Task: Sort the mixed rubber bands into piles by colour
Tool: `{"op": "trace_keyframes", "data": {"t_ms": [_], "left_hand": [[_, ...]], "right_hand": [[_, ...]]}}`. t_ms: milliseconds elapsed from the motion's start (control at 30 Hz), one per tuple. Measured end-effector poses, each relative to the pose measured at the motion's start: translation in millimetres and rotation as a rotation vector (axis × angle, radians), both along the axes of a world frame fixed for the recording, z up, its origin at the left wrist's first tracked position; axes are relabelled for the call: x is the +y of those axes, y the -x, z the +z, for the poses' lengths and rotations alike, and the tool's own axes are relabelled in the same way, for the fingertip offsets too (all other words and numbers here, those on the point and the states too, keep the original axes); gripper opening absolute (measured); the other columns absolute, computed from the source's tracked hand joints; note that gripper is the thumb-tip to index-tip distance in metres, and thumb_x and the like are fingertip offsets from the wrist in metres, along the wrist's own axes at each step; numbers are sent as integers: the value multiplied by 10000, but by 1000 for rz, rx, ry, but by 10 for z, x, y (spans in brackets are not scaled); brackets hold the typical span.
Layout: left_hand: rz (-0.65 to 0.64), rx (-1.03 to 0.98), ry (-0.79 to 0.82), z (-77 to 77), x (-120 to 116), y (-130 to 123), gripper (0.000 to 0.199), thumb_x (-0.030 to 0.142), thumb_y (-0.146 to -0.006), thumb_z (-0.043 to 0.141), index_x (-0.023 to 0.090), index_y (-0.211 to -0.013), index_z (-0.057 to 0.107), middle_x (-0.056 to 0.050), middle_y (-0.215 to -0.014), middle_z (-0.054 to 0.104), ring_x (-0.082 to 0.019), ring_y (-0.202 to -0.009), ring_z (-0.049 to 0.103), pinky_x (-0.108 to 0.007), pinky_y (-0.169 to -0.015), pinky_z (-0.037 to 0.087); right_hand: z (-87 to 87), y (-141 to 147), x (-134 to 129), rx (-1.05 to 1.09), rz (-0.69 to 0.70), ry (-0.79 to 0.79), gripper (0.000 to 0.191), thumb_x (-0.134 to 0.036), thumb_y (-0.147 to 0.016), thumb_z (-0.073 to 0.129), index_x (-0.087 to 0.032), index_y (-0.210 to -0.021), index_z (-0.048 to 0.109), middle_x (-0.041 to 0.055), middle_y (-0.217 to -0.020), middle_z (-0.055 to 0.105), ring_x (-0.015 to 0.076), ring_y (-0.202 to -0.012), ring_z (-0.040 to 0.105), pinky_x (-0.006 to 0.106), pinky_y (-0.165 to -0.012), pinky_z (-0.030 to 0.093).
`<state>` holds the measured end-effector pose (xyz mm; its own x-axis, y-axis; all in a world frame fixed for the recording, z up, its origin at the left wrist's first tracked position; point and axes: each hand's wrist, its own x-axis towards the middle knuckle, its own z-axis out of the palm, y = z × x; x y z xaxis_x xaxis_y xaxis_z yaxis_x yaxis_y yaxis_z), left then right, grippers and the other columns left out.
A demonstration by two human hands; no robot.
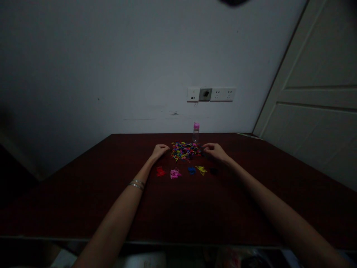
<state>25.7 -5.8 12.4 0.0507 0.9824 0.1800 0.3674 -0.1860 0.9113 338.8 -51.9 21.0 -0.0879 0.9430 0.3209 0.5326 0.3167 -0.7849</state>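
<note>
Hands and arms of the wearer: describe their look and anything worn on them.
The left hand and right hand are ungloved. The left forearm and right forearm show no sleeves. A silvery bracelet, seemingly of several thin bands, circles the left forearm; the right shows none. Rings or nail polish: too small and dim to tell.

Left arm [118, 216], bare, extended forward on my remote feed; left hand [161, 149], fingers bent inward. Right arm [267, 199], bare, likewise extended; right hand [214, 150], fingers curled, pointing left.

The bottle [196, 136] stands behind the pile [184, 150].
</note>
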Motion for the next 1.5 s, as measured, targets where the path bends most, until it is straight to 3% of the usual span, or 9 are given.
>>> {"op": "trace_keyframes", "data": {"t_ms": [167, 333, 400, 633, 867, 1133, 1333, 1500], "left_hand": [[-77, 120, 93, 128, -40, 5, 228, 297, -588, 616, 110, -705, 675, 29, -425, 465, -58, -391, 344, -185, -389, 231], [-358, 333, 174, 255, -13, 48, 195, 270, -542, 646, 103, -639, 676, 5, -443, 507, -62, -383, 363, -192, -382, 228], [-411, 376, 177, 284, 4, 58, 170, 246, -527, 644, 99, -608, 670, -1, -443, 513, -70, -394, 387, -193, -392, 250], [-425, 456, 207, 259, 0, 36, 161, 254, -491, 663, 101, -526, 629, 4, -423, 496, -70, -384, 381, -190, -379, 247], [-345, 408, 171, 245, -91, -19, 64, 159, -505, 578, 108, -487, 611, 13, -402, 473, -68, -379, 378, -184, -378, 258], [-314, 385, 155, 260, -127, -42, 74, 167, -502, 578, 106, -478, 614, 14, -393, 458, -62, -382, 369, -179, -377, 256], [-392, 406, 142, 330, -124, 147, 75, 160, -509, 577, 121, -521, 640, -3, -448, 511, -68, -405, 397, -182, -396, 279], [-492, 483, 330, 413, -208, 315, 43, 143, -465, 622, 143, -501, 646, -7, -436, 534, -79, -414, 422, -182, -408, 282]], "right_hand": [[-258, -369, 88, -52, -113, 12, 306, -256, -647, 547, -121, -903, 645, 48, -744, 649, 132, -616, 551, 224, -570, 422], [-362, -458, 126, -23, -140, 8, 324, -263, -646, 550, -121, -924, 640, 56, -771, 660, 142, -646, 570, 232, -598, 438], [-371, -444, 123, -9, -121, 15, 324, -265, -647, 553, -120, -924, 637, 55, -773, 662, 142, -654, 573, 233, -611, 443], [-375, -390, 59, -32, -97, 15, 313, -256, -652, 558, -118, -922, 634, 50, -775, 655, 136, -666, 568, 228, -623, 437], [-355, -368, 5, -84, -119, -7, 305, -256, -658, 542, -123, -911, 645, 51, -760, 643, 149, -685, 567, 237, -626, 430], [-346, -357, -24, -112, -125, -25, 300, -262, -668, 520, -134, -909, 644, 48, -763, 639, 156, -694, 571, 252, -644, 429], [-355, -372, -10, -144, -126, -40, 305, -255, -672, 509, -129, -915, 644, 56, -775, 646, 161, -705, 575, 247, -636, 426], [-344, -347, -24, -173, -155, -53, 294, -246, -667, 508, -135, -895, 658, 54, -757, 651, 163, -690, 572, 247, -620, 424]]}}
